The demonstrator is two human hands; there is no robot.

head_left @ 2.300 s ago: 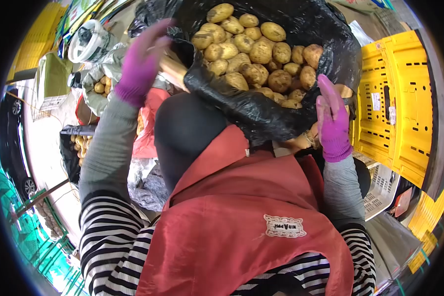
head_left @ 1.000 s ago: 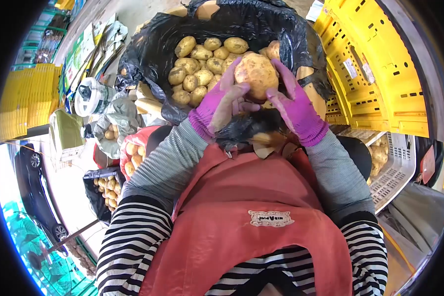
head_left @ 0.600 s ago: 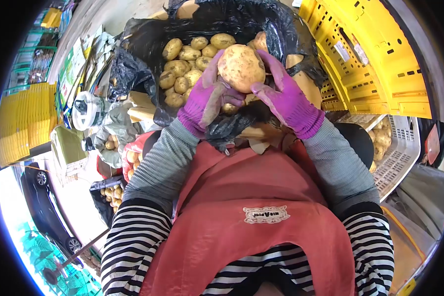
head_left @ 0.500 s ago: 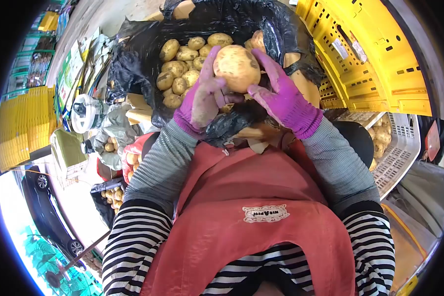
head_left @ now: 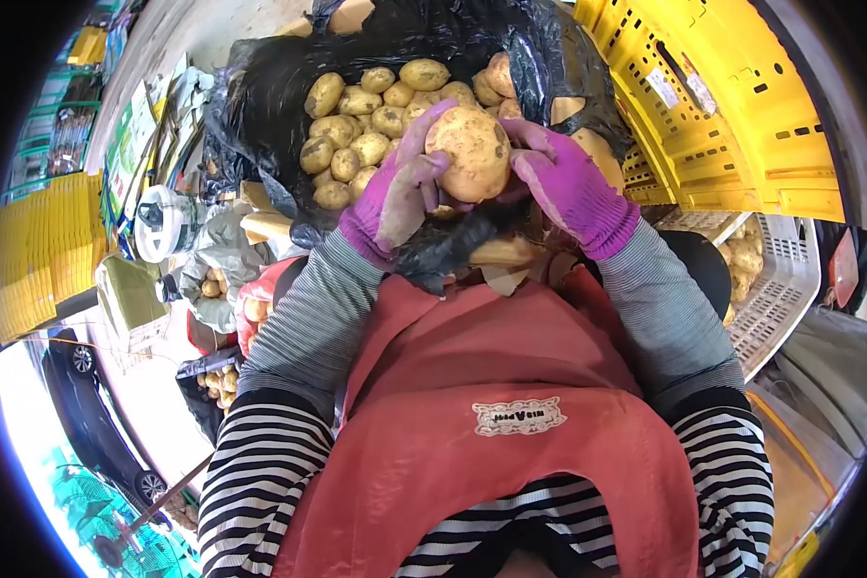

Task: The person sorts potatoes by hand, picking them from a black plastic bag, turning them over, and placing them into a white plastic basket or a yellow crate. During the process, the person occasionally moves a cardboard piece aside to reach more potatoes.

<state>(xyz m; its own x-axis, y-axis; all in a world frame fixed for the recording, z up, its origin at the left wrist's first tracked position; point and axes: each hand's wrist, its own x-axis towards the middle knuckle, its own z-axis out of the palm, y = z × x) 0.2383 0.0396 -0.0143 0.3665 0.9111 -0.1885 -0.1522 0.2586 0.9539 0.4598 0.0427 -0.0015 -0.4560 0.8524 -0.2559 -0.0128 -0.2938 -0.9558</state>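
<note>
A large round potato (head_left: 468,154) with brownish spots is held between my two gloved hands. My left hand (head_left: 400,188), in a purple glove with a dirty palm, wraps round its left side, thumb at the front. On the right side, my right hand (head_left: 564,183) grips it with thumb and fingers. Below and beyond the hands, several smaller potatoes (head_left: 333,130) lie in a box lined with black plastic (head_left: 270,116). My hands partly hide the near side of the box.
Yellow crates (head_left: 732,116) stand at the right, above a white crate (head_left: 780,289) holding potatoes. To the left are a white round container (head_left: 162,223), bags of potatoes (head_left: 213,282), a black-lined box (head_left: 197,390) and stacked yellow crates (head_left: 43,246).
The potato has turned, showing another side. My right hand's fingers have closed in on it and moved slightly lower; my left thumb has shifted onto its front.
</note>
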